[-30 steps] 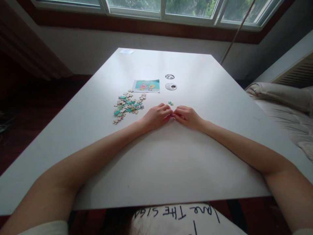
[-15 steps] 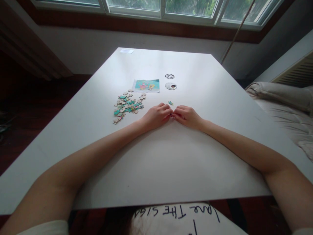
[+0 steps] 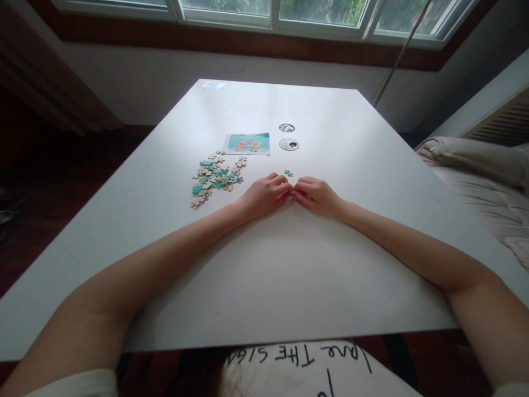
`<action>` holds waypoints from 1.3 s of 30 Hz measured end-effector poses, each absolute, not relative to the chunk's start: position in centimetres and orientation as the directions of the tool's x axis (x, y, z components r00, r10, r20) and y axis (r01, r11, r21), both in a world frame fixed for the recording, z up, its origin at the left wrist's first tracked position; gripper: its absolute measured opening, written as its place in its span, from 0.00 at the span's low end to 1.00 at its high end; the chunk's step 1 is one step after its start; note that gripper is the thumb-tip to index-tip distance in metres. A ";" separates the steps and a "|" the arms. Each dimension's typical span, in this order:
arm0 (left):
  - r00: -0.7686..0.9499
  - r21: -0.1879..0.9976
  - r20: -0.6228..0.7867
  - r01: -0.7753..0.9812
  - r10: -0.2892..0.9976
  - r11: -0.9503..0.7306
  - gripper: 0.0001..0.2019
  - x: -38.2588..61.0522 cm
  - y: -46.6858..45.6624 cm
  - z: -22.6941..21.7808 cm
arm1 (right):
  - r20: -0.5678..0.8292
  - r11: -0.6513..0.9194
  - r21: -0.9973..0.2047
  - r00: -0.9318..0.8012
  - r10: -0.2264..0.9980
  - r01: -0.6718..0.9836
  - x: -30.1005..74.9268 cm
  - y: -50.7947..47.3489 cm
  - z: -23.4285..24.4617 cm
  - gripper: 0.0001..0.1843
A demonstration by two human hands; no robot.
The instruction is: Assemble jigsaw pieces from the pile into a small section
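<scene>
My left hand (image 3: pixel 268 194) and my right hand (image 3: pixel 316 196) meet fingertip to fingertip low over the white table (image 3: pixel 289 264). Both are closed in a pinch on a small dark jigsaw puzzle piece (image 3: pixel 290 192), mostly covered by the fingers; whether it is one piece or two joined I cannot tell. Just beyond the fingertips lies a green and yellow puzzle piece (image 3: pixel 288 173). To the left of my left hand spreads a loose pile of puzzle pieces (image 3: pixel 215 179), some showing teal faces and others pale backs.
Behind the pile lies a picture sheet (image 3: pixel 248 144) with cartoon figures on teal. Two round black-and-white discs (image 3: pixel 289 144) sit to its right, one behind the other. A small pale slip (image 3: pixel 214 85) rests at the far left corner. A cushioned seat (image 3: pixel 475 187) stands beyond the right edge.
Both hands stay in nearly the same place, pinched together. The whole view has shifted very slightly; the pieces on the table have not moved.
</scene>
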State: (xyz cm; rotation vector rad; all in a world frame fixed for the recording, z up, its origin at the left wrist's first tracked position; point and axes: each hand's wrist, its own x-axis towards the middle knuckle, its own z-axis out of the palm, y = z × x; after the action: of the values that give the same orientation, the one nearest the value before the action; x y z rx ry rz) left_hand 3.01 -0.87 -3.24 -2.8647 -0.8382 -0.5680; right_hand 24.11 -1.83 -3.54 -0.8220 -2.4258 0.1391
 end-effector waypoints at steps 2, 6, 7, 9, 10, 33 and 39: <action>0.779 0.004 0.379 0.538 0.499 -0.843 0.08 3.0 -0.9 -3.2 | 0.477 0.805 -0.271 -0.653 0.588 0.528 24.1 -1.8 -3.6 0.13; 0.776 0.000 0.387 0.540 0.497 -0.842 0.08 3.0 -0.9 -3.2 | 0.460 0.794 -0.287 -0.650 0.605 0.536 24.1 -1.8 -3.6 0.13; 0.776 0.000 0.387 0.539 0.497 -0.842 0.08 3.0 -0.9 -3.2 | 0.460 0.793 -0.289 -0.649 0.606 0.536 24.1 -1.8 -3.7 0.13; 0.775 0.002 0.387 0.541 0.500 -0.841 0.08 3.0 -1.0 -3.2 | 0.461 0.794 -0.289 -0.648 0.606 0.535 24.1 -1.8 -3.6 0.13; 0.773 0.005 0.388 0.542 0.502 -0.840 0.08 3.0 -1.0 -3.2 | 0.461 0.794 -0.290 -0.649 0.606 0.535 24.1 -1.8 -3.6 0.13; 0.765 0.035 0.387 0.545 0.514 -0.838 0.09 3.2 -1.0 -3.2 | 0.459 0.796 -0.287 -0.652 0.603 0.533 24.2 -1.9 -3.3 0.12; 0.767 0.031 0.398 0.537 0.503 -0.843 0.09 3.1 -1.0 -3.1 | 0.467 0.791 -0.299 -0.641 0.609 0.533 24.2 -2.0 -3.4 0.13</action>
State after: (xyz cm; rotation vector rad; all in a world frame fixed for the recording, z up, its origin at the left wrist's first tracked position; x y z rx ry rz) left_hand 3.12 -1.00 -3.14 -2.8737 -0.8471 -0.6097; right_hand 24.18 -1.99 -3.37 -0.8464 -2.4202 0.1796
